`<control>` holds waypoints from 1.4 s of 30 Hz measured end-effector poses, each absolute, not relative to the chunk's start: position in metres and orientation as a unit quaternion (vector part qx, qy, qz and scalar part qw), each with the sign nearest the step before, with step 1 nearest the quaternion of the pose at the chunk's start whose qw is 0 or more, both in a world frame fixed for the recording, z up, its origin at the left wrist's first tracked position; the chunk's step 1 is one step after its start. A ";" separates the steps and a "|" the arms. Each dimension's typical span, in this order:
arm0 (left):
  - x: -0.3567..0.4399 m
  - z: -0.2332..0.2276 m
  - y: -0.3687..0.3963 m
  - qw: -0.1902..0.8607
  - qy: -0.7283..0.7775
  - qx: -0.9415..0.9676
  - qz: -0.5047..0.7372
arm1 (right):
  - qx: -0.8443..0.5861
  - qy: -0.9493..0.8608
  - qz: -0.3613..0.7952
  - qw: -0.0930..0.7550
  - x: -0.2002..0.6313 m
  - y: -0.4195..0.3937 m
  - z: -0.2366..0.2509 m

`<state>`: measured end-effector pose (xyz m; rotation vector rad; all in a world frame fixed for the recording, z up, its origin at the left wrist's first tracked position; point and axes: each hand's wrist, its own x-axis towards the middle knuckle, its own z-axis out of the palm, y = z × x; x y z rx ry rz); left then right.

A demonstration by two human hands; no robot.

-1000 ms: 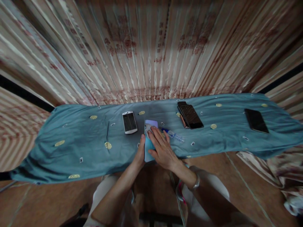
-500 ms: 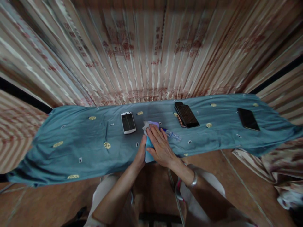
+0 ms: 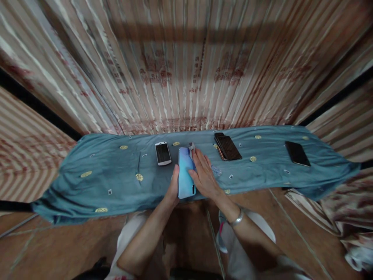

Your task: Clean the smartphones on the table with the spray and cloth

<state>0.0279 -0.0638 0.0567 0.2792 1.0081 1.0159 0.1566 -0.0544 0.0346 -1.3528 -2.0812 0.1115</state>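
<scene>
My left hand (image 3: 173, 187) grips a shiny blue smartphone (image 3: 184, 175) by its left edge, back side up, the camera strip at the near right corner. Against the phone's right side lies my right hand (image 3: 204, 175), fingers together and extended, with a small grey cloth (image 3: 191, 146) under the fingertips. Most of the cloth is hidden by those fingers. Just beyond my right hand, a clear plastic bottle (image 3: 216, 170) lies on the table, partly covered by the hand. A white phone (image 3: 163, 153) rests to the left, screen up.
A blue-green patterned cloth (image 3: 116, 171) covers the narrow table. Dark phones (image 3: 229, 147) lie overlapped right of centre, and another black phone (image 3: 297, 153) sits at the far right. A striped curtain (image 3: 180, 85) hangs behind. My knees are below the near edge.
My right hand and the grey cloth have slid from across the phone's back to its right edge, uncovering more of the blue back. The view has shifted slightly.
</scene>
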 end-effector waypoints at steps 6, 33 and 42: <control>0.030 0.064 -0.067 0.753 0.404 0.146 0.498 | -0.465 -0.819 0.032 0.335 0.147 -0.066 0.041; 0.007 0.069 -0.050 0.696 0.382 0.211 0.570 | -0.380 -0.885 0.010 0.269 0.133 -0.110 0.032; 0.015 0.068 -0.050 0.701 0.363 0.211 0.577 | -0.419 -0.857 0.017 0.299 0.138 -0.098 0.027</control>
